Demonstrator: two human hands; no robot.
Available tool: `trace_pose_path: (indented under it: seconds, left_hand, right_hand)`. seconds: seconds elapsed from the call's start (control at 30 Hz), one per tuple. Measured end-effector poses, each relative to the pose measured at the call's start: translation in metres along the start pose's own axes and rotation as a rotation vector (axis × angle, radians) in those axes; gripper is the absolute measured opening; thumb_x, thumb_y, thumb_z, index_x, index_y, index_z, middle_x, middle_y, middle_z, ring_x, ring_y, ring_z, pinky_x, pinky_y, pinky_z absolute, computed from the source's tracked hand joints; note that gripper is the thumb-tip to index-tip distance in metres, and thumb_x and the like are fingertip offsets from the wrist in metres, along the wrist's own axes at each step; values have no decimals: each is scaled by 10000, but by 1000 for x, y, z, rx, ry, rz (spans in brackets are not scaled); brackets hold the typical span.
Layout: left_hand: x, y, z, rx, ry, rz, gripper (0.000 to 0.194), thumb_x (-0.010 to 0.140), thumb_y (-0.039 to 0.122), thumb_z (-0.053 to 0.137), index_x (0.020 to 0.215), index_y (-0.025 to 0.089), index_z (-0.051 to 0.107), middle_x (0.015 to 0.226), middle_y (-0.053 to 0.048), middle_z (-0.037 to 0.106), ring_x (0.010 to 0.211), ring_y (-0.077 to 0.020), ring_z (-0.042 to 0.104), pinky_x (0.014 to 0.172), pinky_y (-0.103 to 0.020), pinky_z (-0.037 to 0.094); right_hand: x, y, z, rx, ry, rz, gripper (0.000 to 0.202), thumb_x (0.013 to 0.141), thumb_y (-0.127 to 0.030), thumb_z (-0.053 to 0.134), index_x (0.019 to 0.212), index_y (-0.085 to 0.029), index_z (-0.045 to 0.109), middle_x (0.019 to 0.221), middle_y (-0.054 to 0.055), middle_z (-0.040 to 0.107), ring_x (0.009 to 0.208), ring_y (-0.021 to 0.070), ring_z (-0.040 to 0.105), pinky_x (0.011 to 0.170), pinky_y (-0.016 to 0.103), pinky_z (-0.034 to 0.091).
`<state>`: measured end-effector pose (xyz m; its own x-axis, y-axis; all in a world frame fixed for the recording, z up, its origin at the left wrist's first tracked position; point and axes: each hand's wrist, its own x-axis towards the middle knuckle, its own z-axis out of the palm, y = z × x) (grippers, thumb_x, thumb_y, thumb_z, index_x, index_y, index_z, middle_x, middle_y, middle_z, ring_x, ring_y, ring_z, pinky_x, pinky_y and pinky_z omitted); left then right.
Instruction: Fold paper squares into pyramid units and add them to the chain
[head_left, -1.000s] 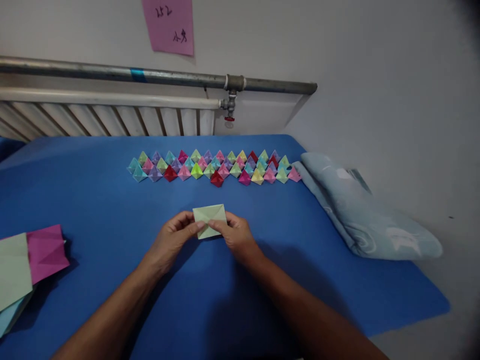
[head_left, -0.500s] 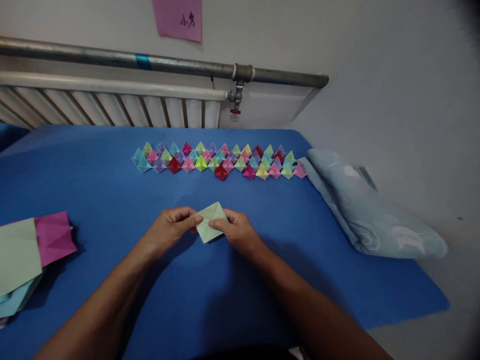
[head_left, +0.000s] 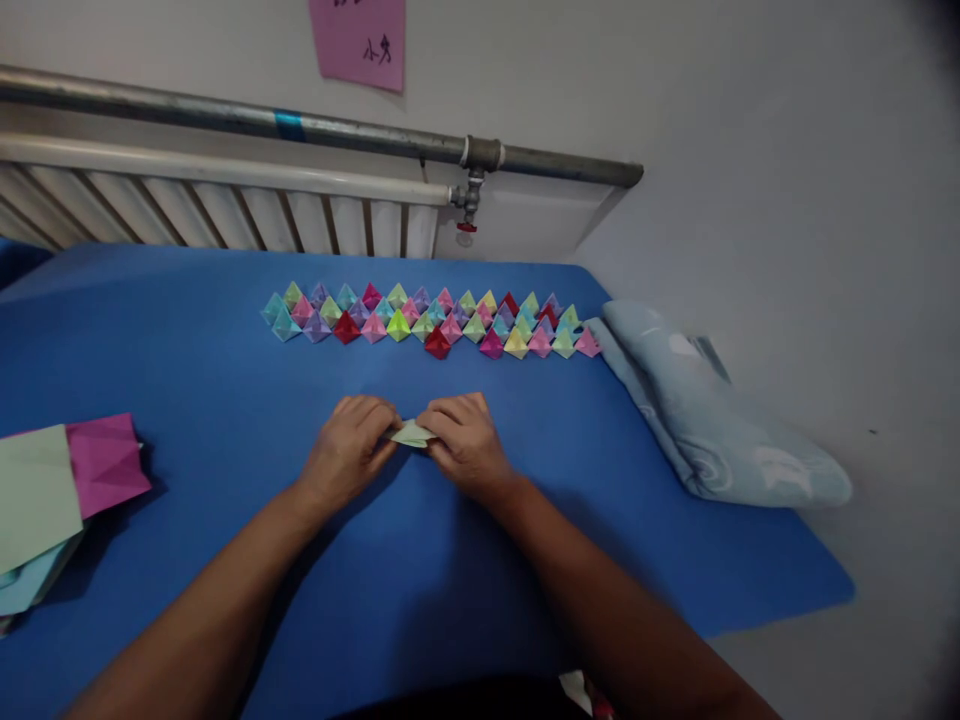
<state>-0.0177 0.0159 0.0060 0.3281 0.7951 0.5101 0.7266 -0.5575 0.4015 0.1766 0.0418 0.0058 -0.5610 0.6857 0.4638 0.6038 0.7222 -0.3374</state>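
Observation:
A small pale green paper (head_left: 412, 434) is held between my two hands over the blue surface, folded and seen nearly edge-on. My left hand (head_left: 351, 440) pinches its left end, and my right hand (head_left: 466, 438) grips the right end. Fingers cover both ends of the paper. Beyond them, several folded paper pieces in many colours lie in staggered rows, among them a dark red one (head_left: 438, 343). On the far left rests a stack of paper sheets, with a pale green sheet (head_left: 37, 495) on top and a magenta sheet (head_left: 109, 465) beside it.
A folded light blue blanket (head_left: 720, 430) lies on the right part of the blue surface (head_left: 225, 360). Behind the far edge stand a white radiator (head_left: 247, 215) and a metal pipe (head_left: 187, 108) with a valve (head_left: 469, 195). A pink note (head_left: 360, 45) hangs on the wall.
The pale green paper has gone from a flat, face-up square to a narrow shape seen nearly edge-on. Both hands have turned over it, with their fingers now curled round its ends.

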Motion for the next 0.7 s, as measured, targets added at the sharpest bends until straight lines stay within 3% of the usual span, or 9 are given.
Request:
trace_pose_path:
  seconds: [0.13,0.3,0.43,0.7]
  left_hand:
    - [-3,2,4,211,-16,84,153,863,92,481,835,188,597,875,-67,666,848,-226,591,765,-376,435]
    - [-18,11,4,263,-207,104,115,848,120,518,849,175,619,879,-70,677,840,-241,590,783,-406,424]
    - [-28,17,-1,197,-241,95,110,858,191,556,919,173,646,985,-83,701,901,-250,609,848,-432,410]
    - [-30,22,-6,179,-186,86,128,886,189,549,921,164,669,1027,-89,727,930,-238,645,927,-454,387]
  right_hand:
    - [-3,3,2,-178,-15,-111,131,903,-180,559,912,-208,686,910,41,673,826,170,525,827,347,280]
    - [-16,-1,3,-232,-154,-195,126,884,-184,583,963,-218,676,1023,54,672,933,204,510,862,379,265]
    - [-28,-4,-2,-132,-230,-120,203,857,-216,622,1057,-211,658,1124,66,671,1039,235,511,893,390,277]
    - [-36,1,-9,86,-197,68,161,863,-169,591,992,-193,684,1072,55,701,964,198,563,856,362,319]
